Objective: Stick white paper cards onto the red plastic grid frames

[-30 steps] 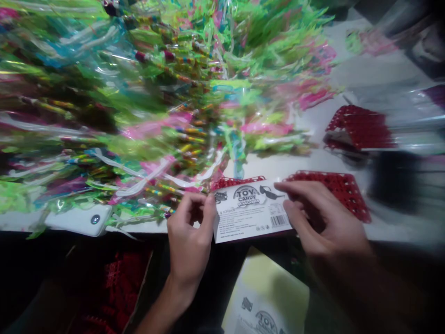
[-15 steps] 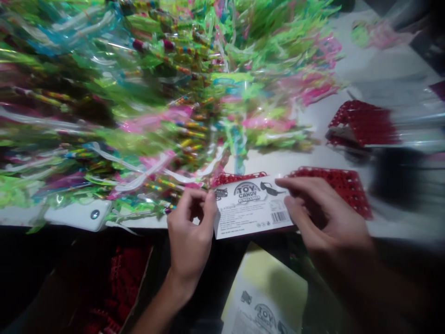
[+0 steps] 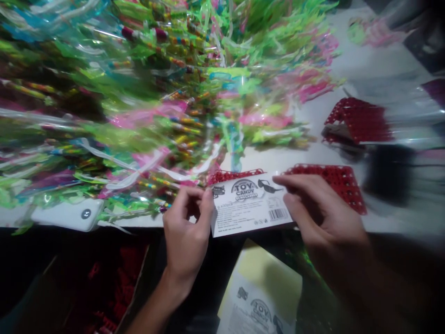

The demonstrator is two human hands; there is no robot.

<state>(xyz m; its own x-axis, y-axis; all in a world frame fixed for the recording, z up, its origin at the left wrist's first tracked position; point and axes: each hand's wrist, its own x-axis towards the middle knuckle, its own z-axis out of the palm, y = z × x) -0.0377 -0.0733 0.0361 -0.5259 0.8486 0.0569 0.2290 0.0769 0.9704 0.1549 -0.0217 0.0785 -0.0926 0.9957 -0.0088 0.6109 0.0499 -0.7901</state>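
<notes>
White tabletop (image 3: 278, 157) is largely covered by a heap of cellophane-wrapped candy sticks (image 3: 139, 102). Over a red plastic grid (image 3: 330, 183), a printed Toy Candy card (image 3: 250, 204) is held with its long axis running sideways, its left end pinched by the left hand (image 3: 186, 227), its right end gripped by the right hand (image 3: 327, 215).

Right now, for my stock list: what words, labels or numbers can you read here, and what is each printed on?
"TOY CANDY": on the white card label between the left hand and the right hand.
"SUNGLASSES": beneath that, on the same label.
"g x30pcs": at that label's left edge; anything before the g is unreadable.
"TOY CANDY": on a second label below the table edge.
Too small to read: the white card label's small print and barcode digits.
</notes>
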